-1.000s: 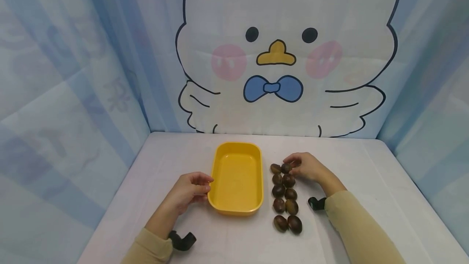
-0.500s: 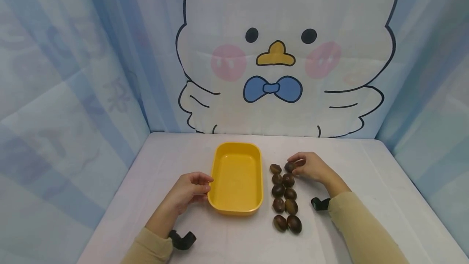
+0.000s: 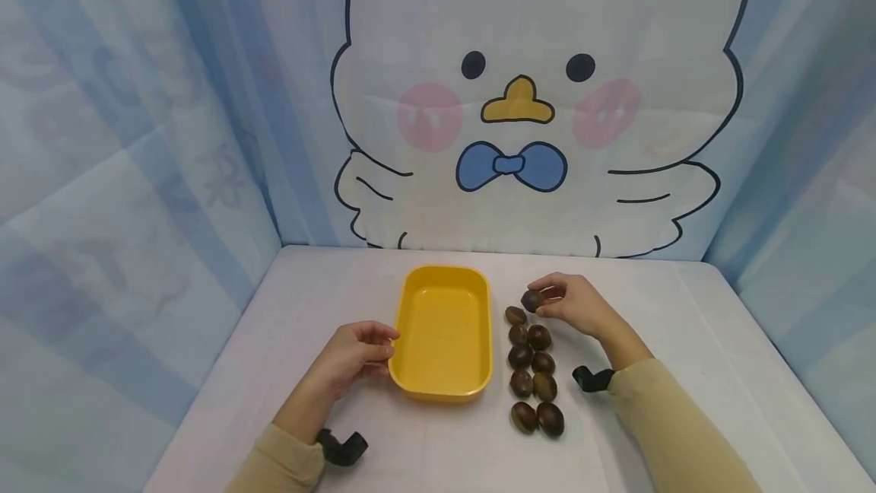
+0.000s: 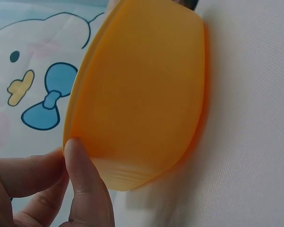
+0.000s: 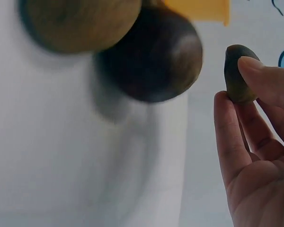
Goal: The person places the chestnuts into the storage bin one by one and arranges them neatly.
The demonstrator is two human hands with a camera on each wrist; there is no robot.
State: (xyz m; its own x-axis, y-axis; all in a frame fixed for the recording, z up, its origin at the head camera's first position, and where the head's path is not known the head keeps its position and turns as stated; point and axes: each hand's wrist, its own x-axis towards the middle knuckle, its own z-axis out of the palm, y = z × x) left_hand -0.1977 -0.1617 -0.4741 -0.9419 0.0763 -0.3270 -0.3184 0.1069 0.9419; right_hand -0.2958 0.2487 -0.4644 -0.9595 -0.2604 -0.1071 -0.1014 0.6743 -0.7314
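Note:
My right hand [image 3: 573, 304] pinches a dark brown chestnut [image 3: 531, 300] between thumb and fingers, lifted just beyond the far end of the rows. In the right wrist view that chestnut [image 5: 241, 73] shows above the fingertips. Several more chestnuts [image 3: 520, 357] lie on the table in two columns running toward me. To their left sits a yellow rectangular tray [image 3: 445, 341] with nothing in it. My left hand [image 3: 349, 357] grips its left rim. Close up in the left wrist view, thumb and fingers pinch the edge of the tray [image 4: 146, 94].
A white cloth covers the table [image 3: 452, 447]. Behind it hangs a curtain [image 3: 506, 219] printed with a cartoon bird, and blue curtains close off both sides. Black wrist straps or mounts [image 3: 342, 449] stick out near each sleeve.
My right hand has taken the farthest chestnut of the right column, shifted it slightly right, then raised it up and left. The left hand and tray have stayed put.

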